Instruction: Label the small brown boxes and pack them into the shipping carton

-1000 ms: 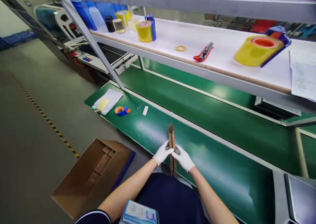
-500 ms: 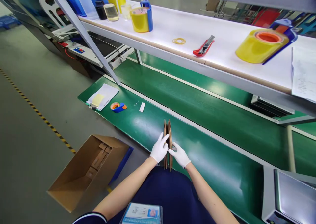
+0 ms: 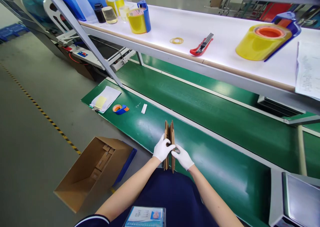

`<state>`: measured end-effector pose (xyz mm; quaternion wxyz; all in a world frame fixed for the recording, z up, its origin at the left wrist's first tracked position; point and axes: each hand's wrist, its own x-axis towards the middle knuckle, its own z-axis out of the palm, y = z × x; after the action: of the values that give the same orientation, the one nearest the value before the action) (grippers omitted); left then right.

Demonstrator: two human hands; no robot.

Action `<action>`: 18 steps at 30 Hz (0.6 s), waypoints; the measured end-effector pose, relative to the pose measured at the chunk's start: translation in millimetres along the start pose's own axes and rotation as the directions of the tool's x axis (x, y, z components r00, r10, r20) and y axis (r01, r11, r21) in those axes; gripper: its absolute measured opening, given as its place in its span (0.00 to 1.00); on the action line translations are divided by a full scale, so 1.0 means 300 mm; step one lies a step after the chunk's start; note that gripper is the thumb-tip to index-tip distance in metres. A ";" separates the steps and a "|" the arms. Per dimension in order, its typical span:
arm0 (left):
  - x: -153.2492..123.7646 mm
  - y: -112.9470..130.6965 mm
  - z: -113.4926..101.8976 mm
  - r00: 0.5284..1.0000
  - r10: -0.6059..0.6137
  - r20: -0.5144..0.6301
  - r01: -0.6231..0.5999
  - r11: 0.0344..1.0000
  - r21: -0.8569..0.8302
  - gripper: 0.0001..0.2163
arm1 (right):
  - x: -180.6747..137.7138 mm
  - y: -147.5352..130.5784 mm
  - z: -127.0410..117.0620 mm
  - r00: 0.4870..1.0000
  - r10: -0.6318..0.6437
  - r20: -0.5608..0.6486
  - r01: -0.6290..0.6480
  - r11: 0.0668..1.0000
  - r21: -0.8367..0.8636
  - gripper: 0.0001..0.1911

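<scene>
Several flat, folded cardboard pieces [image 3: 172,132] stand on edge at the front of the green bench, split into two thin bundles with a narrow gap between them. My left hand [image 3: 162,149], in a white glove, is closed around the left bundle, its thumb and a finger reaching across the gap toward the right one. From the other side my right hand [image 3: 183,157], also gloved in white, pinches the right bundle between thumb and fingers. The lower ends of the cardboard are close to my dark blue shirt.
On the green bench [image 3: 212,160] lie a clipboard with papers [image 3: 107,98], a small tape dispenser [image 3: 120,109] and a white piece [image 3: 144,108]. The shelf above holds yellow tape rolls [image 3: 260,43] and a red cutter [image 3: 202,45]. An open carton [image 3: 75,187] stands lower left; a scale [image 3: 300,197] sits right.
The gap between the two cardboard bundles has widened slightly. My left thumb and finger have shifted right, across toward the right bundle. The right hand has barely moved. The view has tilted a little.
</scene>
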<state>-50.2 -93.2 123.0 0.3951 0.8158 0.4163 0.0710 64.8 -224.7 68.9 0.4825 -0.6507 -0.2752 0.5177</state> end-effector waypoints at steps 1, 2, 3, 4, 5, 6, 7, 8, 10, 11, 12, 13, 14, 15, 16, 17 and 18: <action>0.000 0.001 0.000 1.000 0.005 0.003 -0.005 1.000 -0.008 0.12 | 0.000 0.006 -0.002 1.000 -0.002 0.004 0.002 1.000 0.006 0.35; 0.000 0.003 -0.001 1.000 0.009 0.006 -0.009 1.000 -0.015 0.12 | 0.000 0.012 -0.004 1.000 -0.008 0.009 0.008 1.000 0.013 0.35; 0.000 0.006 -0.001 1.000 0.011 0.009 -0.011 1.000 -0.021 0.11 | 0.000 0.016 -0.006 1.000 -0.017 0.016 0.017 1.000 0.022 0.36; -0.001 0.009 -0.001 1.000 0.012 0.010 -0.012 1.000 -0.024 0.11 | -0.001 0.019 -0.007 0.999 -0.025 0.022 0.025 0.999 0.029 0.36; -0.001 0.013 -0.001 1.000 0.014 0.011 -0.013 1.000 -0.024 0.11 | -0.001 0.020 -0.009 0.999 -0.030 0.024 0.030 0.999 0.036 0.36; -0.001 0.017 0.000 1.000 0.016 0.013 -0.015 1.000 -0.025 0.11 | -0.001 0.021 -0.010 0.999 -0.033 0.026 0.032 0.999 0.044 0.36; -0.001 0.020 0.000 1.000 0.017 0.013 -0.017 1.000 -0.025 0.11 | -0.001 0.022 -0.011 0.999 -0.034 0.027 0.032 0.998 0.052 0.37; -0.002 0.023 0.001 1.000 0.018 0.013 -0.018 0.999 -0.026 0.10 | -0.001 0.023 -0.011 0.999 -0.034 0.028 0.032 0.998 0.056 0.38; -0.002 0.025 0.001 1.000 0.019 0.017 -0.018 0.999 -0.030 0.10 | 0.001 0.025 -0.012 0.999 -0.036 0.027 0.034 0.998 0.054 0.39; -0.002 0.025 0.001 1.000 0.020 0.019 -0.019 0.999 -0.032 0.10 | 0.002 0.027 -0.011 0.999 -0.038 0.027 0.037 0.998 0.049 0.39; -0.002 0.024 0.001 1.000 0.020 0.020 -0.019 0.999 -0.033 0.10 | 0.003 0.028 -0.011 0.999 -0.039 0.026 0.038 0.998 0.042 0.39; -0.002 0.022 0.001 1.000 0.021 0.019 -0.020 0.999 -0.033 0.10 | 0.003 0.029 -0.011 0.999 -0.038 0.023 0.037 0.999 0.035 0.40; -0.001 0.020 0.002 1.000 0.021 0.017 -0.021 0.999 -0.032 0.10 | 0.003 0.030 -0.011 0.999 -0.036 0.019 0.035 0.999 0.030 0.40; -0.001 0.018 0.002 1.000 0.022 0.015 -0.022 0.999 -0.032 0.10 | 0.002 0.030 -0.010 0.999 -0.033 0.016 0.032 0.999 0.025 0.41; -0.001 0.016 0.002 1.000 0.023 0.011 -0.023 0.999 -0.033 0.10 | 0.001 0.029 -0.011 0.999 -0.030 0.016 0.030 0.999 0.021 0.42; -0.001 0.015 0.003 1.000 0.023 0.010 -0.023 0.999 -0.033 0.10 | -0.001 0.027 -0.011 0.999 -0.028 0.020 0.028 1.000 0.015 0.43; 0.000 0.015 0.003 1.000 0.023 0.010 -0.022 0.999 -0.034 0.10 | -0.002 0.026 -0.011 0.999 -0.028 0.026 0.027 1.000 0.010 0.43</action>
<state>-47.1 -95.3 125.7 0.4102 0.8139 0.4039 0.0784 66.6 -229.4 62.1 0.4891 -0.6377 -0.2878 0.5209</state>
